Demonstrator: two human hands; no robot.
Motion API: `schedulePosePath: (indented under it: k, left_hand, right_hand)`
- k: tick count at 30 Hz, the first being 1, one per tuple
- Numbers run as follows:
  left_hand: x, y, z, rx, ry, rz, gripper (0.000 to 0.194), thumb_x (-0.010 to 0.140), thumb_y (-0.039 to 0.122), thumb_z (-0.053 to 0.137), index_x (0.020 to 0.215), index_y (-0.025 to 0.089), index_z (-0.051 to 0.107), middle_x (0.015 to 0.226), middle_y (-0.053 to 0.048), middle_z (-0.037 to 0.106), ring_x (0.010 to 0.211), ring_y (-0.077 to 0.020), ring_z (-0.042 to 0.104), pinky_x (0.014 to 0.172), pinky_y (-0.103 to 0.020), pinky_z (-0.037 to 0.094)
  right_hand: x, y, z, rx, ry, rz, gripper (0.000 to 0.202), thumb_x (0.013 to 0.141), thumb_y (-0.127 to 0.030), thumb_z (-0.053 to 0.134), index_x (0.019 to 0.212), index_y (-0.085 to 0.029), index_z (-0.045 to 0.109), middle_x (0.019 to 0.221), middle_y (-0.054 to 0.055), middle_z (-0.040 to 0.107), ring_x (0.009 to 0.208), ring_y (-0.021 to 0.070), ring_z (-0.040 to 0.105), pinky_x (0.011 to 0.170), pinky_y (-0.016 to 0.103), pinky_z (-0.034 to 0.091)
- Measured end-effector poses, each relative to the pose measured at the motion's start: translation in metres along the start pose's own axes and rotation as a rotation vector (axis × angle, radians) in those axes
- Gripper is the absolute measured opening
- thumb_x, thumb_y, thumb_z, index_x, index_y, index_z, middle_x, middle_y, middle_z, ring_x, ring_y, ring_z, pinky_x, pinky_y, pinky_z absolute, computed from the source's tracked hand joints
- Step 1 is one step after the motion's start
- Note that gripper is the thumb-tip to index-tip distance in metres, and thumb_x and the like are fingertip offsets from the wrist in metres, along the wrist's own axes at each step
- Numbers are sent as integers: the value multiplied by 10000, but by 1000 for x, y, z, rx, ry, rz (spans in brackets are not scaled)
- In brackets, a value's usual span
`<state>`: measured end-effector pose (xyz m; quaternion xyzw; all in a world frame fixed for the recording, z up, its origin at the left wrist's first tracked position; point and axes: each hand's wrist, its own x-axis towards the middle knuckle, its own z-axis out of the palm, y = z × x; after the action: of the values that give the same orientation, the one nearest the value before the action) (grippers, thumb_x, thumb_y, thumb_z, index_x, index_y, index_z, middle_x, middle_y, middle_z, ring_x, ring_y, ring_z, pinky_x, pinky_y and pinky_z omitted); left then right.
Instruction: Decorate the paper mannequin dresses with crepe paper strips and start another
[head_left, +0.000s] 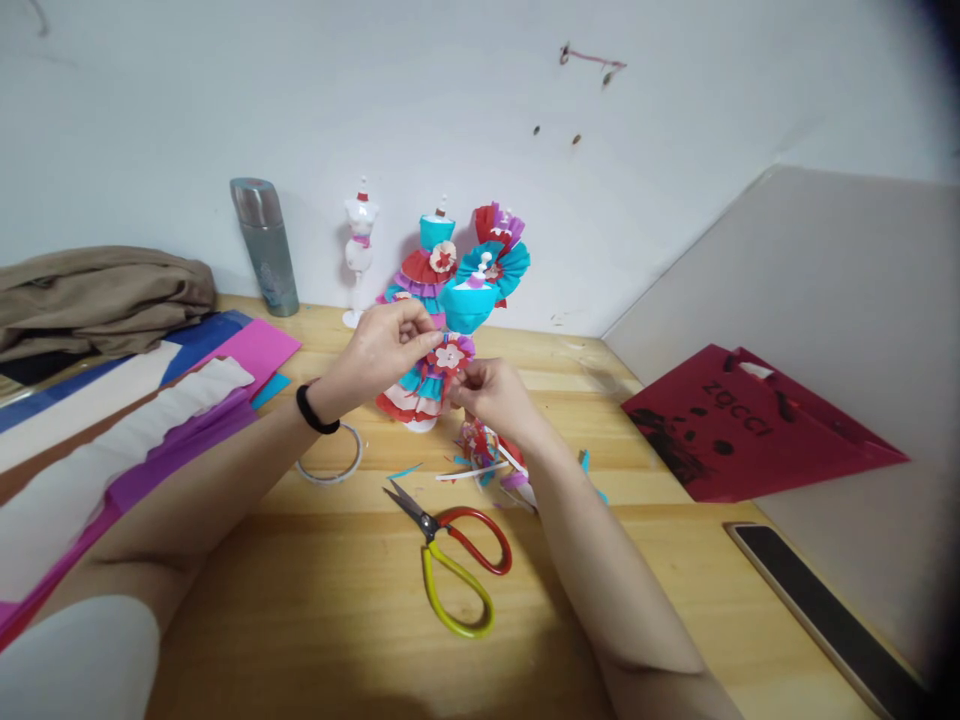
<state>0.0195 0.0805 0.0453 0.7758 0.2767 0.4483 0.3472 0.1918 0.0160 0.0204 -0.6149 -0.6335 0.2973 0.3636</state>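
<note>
Both my hands are at a small dress form dressed in turquoise crepe paper (470, 305), in the middle of the table. Below its bodice is a red and purple ruffle with a pale pink paper flower (450, 357). My left hand (394, 345) pinches the ruffle's upper left edge beside the flower. From the lower right, my right hand (495, 392) pinches the same ruffle; its fingertips are partly hidden. Just behind stands another dress form in a tiered paper dress (436, 235). Scissors (429, 530) with red and yellow handles lie spread in front.
A bare white dress form (360, 250) and a grey-green flask (266, 250) stand by the wall. Coloured crepe sheets (187, 400) lie left, near a tape roll (330, 478). Paper scraps (480, 445) sit under my right arm. A red bag (720, 420) and a phone (817, 610) are right.
</note>
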Motion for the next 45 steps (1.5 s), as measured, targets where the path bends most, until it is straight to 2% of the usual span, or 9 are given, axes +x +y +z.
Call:
schedulePosePath:
  k: [5, 9, 15, 18, 25, 32, 35, 40, 45]
  left_hand:
    - [-2, 0, 0, 0, -55, -36, 195, 833, 295, 628, 958, 148, 650, 607, 30, 557, 543, -108, 526, 483, -198, 374]
    - [-2, 0, -4, 42, -63, -18, 244, 833, 302, 641, 1016, 143, 678, 582, 41, 519, 526, -100, 488, 483, -201, 374]
    - [-3, 2, -14, 104, -142, -20, 304, 847, 339, 619, 1042, 126, 715, 674, -8, 643, 593, -121, 570, 525, -215, 438]
    - [-4, 1, -18, 190, -198, 9, 259, 830, 311, 628, 990, 138, 735, 692, -12, 663, 609, -128, 584, 537, -224, 442]
    - [-3, 1, -28, 322, -176, 22, 171, 811, 242, 604, 874, 145, 730, 760, -32, 713, 676, -146, 626, 606, -250, 458]
    - [-1, 8, -37, 437, -288, 54, 184, 799, 214, 575, 629, 173, 634, 551, 26, 558, 533, -102, 465, 523, -235, 330]
    - [-2, 19, -40, 433, -252, 27, 309, 816, 233, 601, 517, 189, 535, 467, 40, 431, 481, -96, 386, 508, -255, 275]
    - [-10, 47, -44, 488, -100, 6, 393, 880, 250, 569, 502, 188, 485, 455, 45, 347, 468, -92, 318, 525, -285, 220]
    - [-20, 64, -40, 313, -49, -44, 609, 986, 438, 489, 441, 199, 360, 437, 32, 330, 449, -74, 289, 512, -298, 191]
  right_hand:
    - [1, 5, -1, -62, -30, -23, 150, 703, -103, 557, 585, -155, 633, 517, -17, 589, 480, 101, 499, 503, 220, 354]
    - [0, 4, -7, -209, -125, -21, 157, 733, -71, 574, 642, -137, 684, 576, 5, 645, 531, 109, 527, 541, 225, 376]
    - [-6, 1, -25, -415, -278, -18, 179, 809, -84, 610, 805, -133, 782, 717, 40, 747, 618, 135, 602, 608, 232, 425]
    - [-9, 0, -35, -498, -284, -19, 187, 822, -87, 610, 815, -137, 790, 761, 53, 761, 628, 131, 600, 601, 235, 403]
    - [-21, -19, -45, -644, -217, 51, 188, 842, -117, 594, 765, -155, 760, 717, 59, 738, 605, 141, 578, 570, 245, 371]
    - [-25, -29, -44, -695, -238, 57, 216, 847, -86, 563, 747, -154, 743, 702, 53, 715, 590, 135, 538, 561, 260, 337]
    - [-29, -31, -50, -699, -172, 59, 200, 855, -123, 586, 707, -164, 714, 664, 48, 696, 575, 148, 545, 556, 280, 336]
    - [-50, -41, -66, -596, -20, -19, 224, 887, -182, 588, 692, -188, 698, 655, 54, 687, 638, 181, 618, 595, 296, 387]
    - [-58, -49, -66, -561, -49, -19, 207, 884, -167, 606, 714, -182, 723, 626, 23, 663, 591, 150, 593, 602, 284, 394]
